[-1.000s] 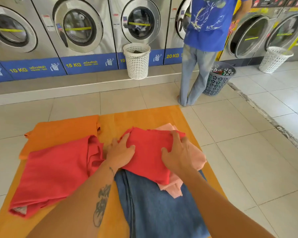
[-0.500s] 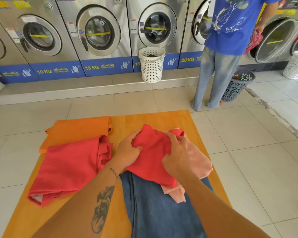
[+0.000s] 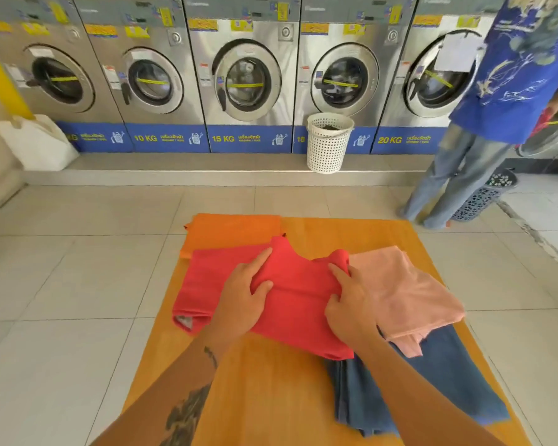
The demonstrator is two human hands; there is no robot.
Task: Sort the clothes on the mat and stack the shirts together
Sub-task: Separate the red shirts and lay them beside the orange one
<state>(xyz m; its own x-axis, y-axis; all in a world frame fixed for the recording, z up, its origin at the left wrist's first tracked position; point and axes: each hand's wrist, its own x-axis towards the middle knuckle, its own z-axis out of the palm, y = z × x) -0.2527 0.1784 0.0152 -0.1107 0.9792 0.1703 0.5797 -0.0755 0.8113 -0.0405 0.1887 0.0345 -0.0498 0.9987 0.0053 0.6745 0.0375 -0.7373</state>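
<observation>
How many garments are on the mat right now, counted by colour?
Red: 2, the shirt held by the left hand and right hand, and another shirt lying under it
Orange: 1, folded
Pink: 1
Blue: 1, denim
Total: 5

You are carrying the red shirt (image 3: 298,304), pinched in your left hand (image 3: 239,297) and right hand (image 3: 351,304), leftward off the pink garment (image 3: 409,288) and jeans (image 3: 432,375), onto the other red shirt (image 3: 200,281).
</observation>
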